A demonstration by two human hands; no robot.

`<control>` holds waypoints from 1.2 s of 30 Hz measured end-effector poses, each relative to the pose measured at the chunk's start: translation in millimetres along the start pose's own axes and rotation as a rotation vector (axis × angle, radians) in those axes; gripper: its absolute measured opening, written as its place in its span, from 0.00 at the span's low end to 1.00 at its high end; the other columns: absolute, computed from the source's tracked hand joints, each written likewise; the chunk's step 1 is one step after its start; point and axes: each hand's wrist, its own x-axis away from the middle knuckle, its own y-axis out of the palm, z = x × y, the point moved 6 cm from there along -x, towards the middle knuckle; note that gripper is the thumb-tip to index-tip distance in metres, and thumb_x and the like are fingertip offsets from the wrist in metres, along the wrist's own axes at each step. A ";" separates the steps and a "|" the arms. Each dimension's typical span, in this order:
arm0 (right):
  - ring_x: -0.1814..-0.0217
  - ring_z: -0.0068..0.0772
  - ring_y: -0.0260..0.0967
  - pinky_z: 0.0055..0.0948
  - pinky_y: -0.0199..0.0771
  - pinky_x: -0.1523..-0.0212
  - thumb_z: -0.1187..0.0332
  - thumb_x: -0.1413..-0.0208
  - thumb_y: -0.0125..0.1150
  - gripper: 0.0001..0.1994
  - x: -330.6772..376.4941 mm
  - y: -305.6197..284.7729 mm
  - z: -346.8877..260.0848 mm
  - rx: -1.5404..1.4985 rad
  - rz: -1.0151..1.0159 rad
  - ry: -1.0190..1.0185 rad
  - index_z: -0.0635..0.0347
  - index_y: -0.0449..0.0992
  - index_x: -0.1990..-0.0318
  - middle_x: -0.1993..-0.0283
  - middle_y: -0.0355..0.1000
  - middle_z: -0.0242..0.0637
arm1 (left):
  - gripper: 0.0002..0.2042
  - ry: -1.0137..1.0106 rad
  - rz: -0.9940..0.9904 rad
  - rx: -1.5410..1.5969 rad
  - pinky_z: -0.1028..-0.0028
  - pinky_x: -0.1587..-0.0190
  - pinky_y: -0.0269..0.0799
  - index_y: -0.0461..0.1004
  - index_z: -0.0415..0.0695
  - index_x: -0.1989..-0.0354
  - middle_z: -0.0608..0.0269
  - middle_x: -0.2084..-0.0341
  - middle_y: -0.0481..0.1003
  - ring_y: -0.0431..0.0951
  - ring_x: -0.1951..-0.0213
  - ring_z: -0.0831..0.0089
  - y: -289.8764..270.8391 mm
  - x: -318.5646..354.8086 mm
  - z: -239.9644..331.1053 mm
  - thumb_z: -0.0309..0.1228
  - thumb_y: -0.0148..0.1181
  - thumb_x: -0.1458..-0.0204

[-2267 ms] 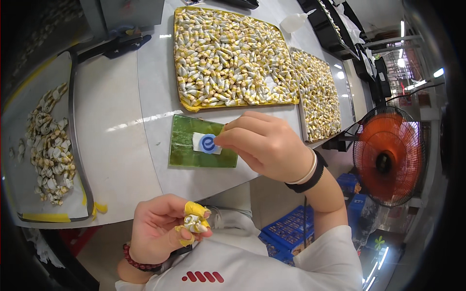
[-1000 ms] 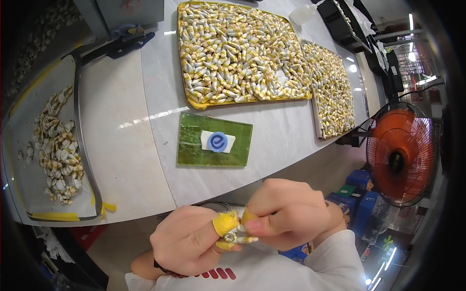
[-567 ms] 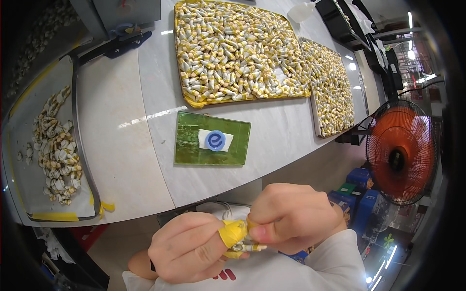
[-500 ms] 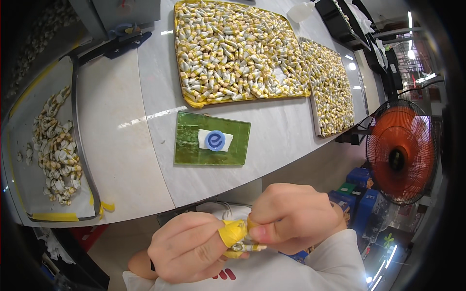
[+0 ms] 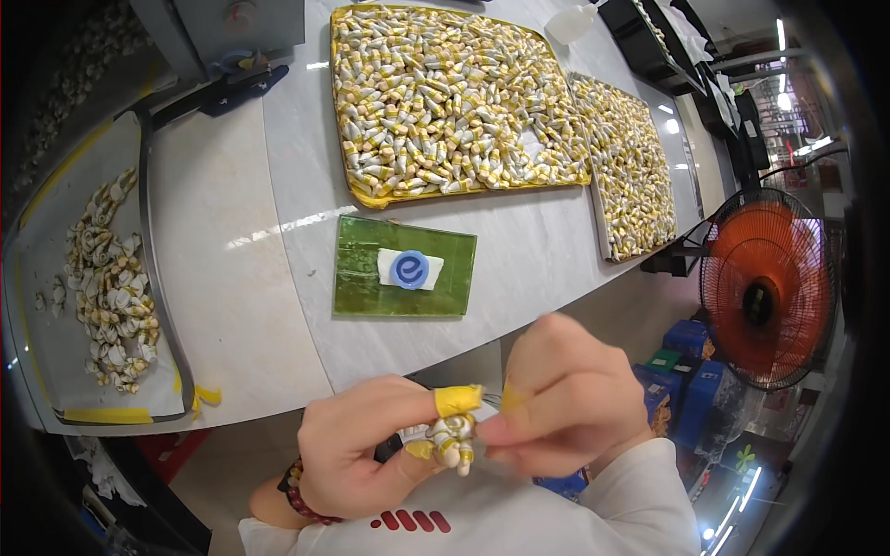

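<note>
My left hand (image 5: 371, 445) pinches a small white-and-gold piece (image 5: 453, 434) with two peach-tipped ends pointing down. Yellow tape wraps its index fingertip and thumb tip. Close against the right side of that piece, the closed fingers of my right hand (image 5: 570, 398) come in; what sits between those fingertips, if anything, is hidden. A bit of yellow shows at the right index finger. Both hands are held in front of my shirt, off the near edge of the table. Beyond them, a green glass plate (image 5: 357, 292) carries a white pad with a round blue lid-like disc (image 5: 409, 270).
A yellow-edged tray (image 5: 399, 198) of many small white, yellow and peach cones lies at the back; a second such tray (image 5: 607, 243) adjoins it. On the left, a dark-rimmed tray (image 5: 167, 324) holds a loose pile of white-and-gold pieces. An orange fan (image 5: 765, 287) stands right.
My right hand has risen a little and its knuckles have turned upward. My left hand has tilted, so the held piece now hangs with its peach ends downward.
</note>
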 end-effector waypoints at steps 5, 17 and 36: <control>0.71 0.28 0.59 0.23 0.57 0.73 0.75 0.62 0.69 0.10 -1.8 0.9 4.3 -0.011 -0.089 0.065 0.55 0.78 0.69 0.71 0.61 0.32 | 0.18 -0.188 0.051 0.403 0.76 0.63 0.73 0.71 0.32 0.57 0.55 0.70 0.77 0.78 0.68 0.73 8.4 3.4 -7.3 0.25 0.66 0.56; 0.72 0.32 0.59 0.26 0.57 0.73 0.77 0.60 0.66 0.09 6.6 7.3 1.5 -0.091 -0.095 -0.094 0.61 0.76 0.68 0.71 0.65 0.34 | 0.13 0.038 -0.008 0.227 0.77 0.71 0.71 0.73 0.33 0.72 0.51 0.76 0.77 0.77 0.74 0.70 5.8 4.5 3.1 0.25 0.71 0.62; 0.73 0.29 0.63 0.24 0.62 0.74 0.75 0.62 0.68 0.11 19.6 -18.8 24.6 0.162 -0.007 0.155 0.60 0.77 0.67 0.73 0.68 0.33 | 0.15 -0.111 0.354 -1.579 0.72 0.57 0.66 0.72 0.35 0.60 0.56 0.65 0.73 0.72 0.63 0.69 -184.6 25.5 108.7 0.30 0.61 0.56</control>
